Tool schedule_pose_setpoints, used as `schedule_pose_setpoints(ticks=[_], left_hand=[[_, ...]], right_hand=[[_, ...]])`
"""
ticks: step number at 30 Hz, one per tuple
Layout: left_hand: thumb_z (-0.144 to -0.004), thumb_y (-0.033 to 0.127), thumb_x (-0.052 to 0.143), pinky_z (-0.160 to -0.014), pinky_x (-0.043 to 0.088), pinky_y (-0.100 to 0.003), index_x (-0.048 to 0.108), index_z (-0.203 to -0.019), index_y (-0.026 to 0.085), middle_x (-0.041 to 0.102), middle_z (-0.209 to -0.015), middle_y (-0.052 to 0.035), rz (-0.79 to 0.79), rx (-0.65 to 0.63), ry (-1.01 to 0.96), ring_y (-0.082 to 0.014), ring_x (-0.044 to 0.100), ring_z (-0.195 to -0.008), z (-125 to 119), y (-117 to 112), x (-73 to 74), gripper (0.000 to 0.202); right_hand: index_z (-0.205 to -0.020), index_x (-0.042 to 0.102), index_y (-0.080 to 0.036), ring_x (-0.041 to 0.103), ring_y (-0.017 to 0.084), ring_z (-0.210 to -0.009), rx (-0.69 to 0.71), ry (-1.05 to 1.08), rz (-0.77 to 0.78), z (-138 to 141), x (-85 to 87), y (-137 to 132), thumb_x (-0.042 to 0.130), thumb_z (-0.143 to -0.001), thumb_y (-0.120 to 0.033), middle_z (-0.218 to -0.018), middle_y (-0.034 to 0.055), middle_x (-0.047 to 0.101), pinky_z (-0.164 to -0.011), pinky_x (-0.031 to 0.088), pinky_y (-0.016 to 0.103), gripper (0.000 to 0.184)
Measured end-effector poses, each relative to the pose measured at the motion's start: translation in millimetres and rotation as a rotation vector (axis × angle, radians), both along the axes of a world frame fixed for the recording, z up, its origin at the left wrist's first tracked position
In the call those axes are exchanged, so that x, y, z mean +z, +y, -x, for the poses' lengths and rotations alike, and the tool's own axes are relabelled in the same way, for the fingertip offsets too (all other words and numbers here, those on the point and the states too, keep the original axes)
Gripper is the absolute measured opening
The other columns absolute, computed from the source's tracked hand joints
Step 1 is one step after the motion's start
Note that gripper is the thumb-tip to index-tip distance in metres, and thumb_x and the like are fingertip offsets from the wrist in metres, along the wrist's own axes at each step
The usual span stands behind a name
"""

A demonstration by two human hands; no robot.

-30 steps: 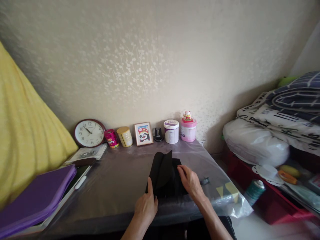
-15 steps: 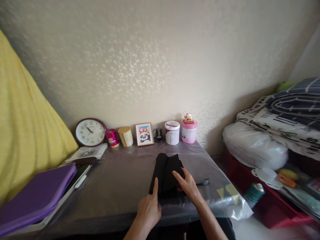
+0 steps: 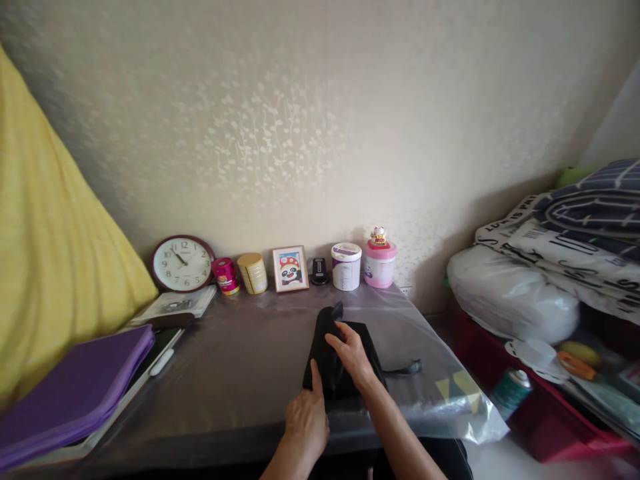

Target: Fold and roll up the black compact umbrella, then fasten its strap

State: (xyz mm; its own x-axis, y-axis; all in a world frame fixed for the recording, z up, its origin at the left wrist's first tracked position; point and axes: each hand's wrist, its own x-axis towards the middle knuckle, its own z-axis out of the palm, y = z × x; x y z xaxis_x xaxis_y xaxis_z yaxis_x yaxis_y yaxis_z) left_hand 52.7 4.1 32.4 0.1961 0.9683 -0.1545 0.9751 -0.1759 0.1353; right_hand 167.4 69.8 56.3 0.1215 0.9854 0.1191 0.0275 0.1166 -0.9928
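Observation:
A piece of black cloth (image 3: 320, 350), folded over on itself, lies on the table in front of me. A dark strap (image 3: 407, 368) sticks out from its right side. My left hand (image 3: 307, 413) grips its near left edge, with the index finger stretched along the top and the other fingers curled and partly hidden. Across the middle of the cloth, my right hand (image 3: 353, 353) has its fingers bent around a flap and draws it over the left part. A dark, pointed corner of that flap stands up beyond the fingertips.
A plastic-covered table (image 3: 240, 373) carries a clock (image 3: 183, 263), cans (image 3: 253, 275), a picture frame (image 3: 291, 270) and tubs (image 3: 346, 267) along the wall. Purple folders (image 3: 80, 387) lie at left. Beyond the right edge are a red bin (image 3: 540, 427) and a spray can (image 3: 513, 390).
My right hand has moved left and slightly up, taking a flap of the black cloth over the left part. My left hand stays at the near left edge.

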Motion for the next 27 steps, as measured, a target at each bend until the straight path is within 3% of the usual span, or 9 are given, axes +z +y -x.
schedule_pose_setpoints(ticks=[6, 13, 19, 27], left_hand=[[-0.073, 0.007, 0.043, -0.073, 0.045, -0.031, 0.015, -0.136, 0.004, 0.064, -0.089, -0.0166, 0.01, -0.005, 0.002, -0.0235, 0.062, -0.084, -1, 3, -4.1, 0.069], [-0.08, 0.02, 0.039, -0.069, 0.044, -0.03, 0.014, -0.136, 0.003, 0.064, -0.094, -0.0172, 0.052, -0.018, -0.068, -0.0238, 0.062, -0.084, 7, -1, -1.7, 0.063], [-0.084, 0.029, 0.036, -0.074, 0.042, -0.024, 0.016, -0.135, 0.005, 0.06, -0.107, -0.016, 0.058, 0.001, -0.248, -0.02, 0.06, -0.091, 16, -10, -4.1, 0.06], [-0.083, 0.031, 0.037, -0.071, 0.043, -0.028, 0.018, -0.136, 0.012, 0.063, -0.1, -0.0137, 0.091, -0.027, -0.208, -0.0218, 0.062, -0.086, 16, -5, -7.8, 0.06]], right_hand=[[-0.1, 0.058, -0.016, 0.06, 0.017, -0.082, 0.035, -0.356, -0.015, 30, -16.2, 18, 0.053, -0.069, -0.023, -0.09, 0.0043, 0.066, -0.071, 0.046, 0.026, 0.032], [-0.107, 0.057, -0.016, 0.061, 0.02, -0.086, 0.108, -0.87, 0.079, 37, -9.6, 17, 0.05, -0.071, -0.024, -0.091, 0.0074, 0.067, -0.069, 0.042, 0.026, 0.038], [-0.11, 0.056, -0.021, 0.061, 0.019, -0.09, 0.142, -0.97, 0.09, 36, -4.6, 13, 0.049, -0.074, -0.029, -0.094, 0.0045, 0.067, -0.072, 0.041, 0.025, 0.038], [-0.09, 0.066, -0.026, 0.062, 0.018, -0.082, 0.292, -1.027, 0.023, 38, 0.7, 10, 0.05, -0.075, -0.044, -0.084, 0.0004, 0.069, -0.068, 0.042, 0.025, 0.029]])
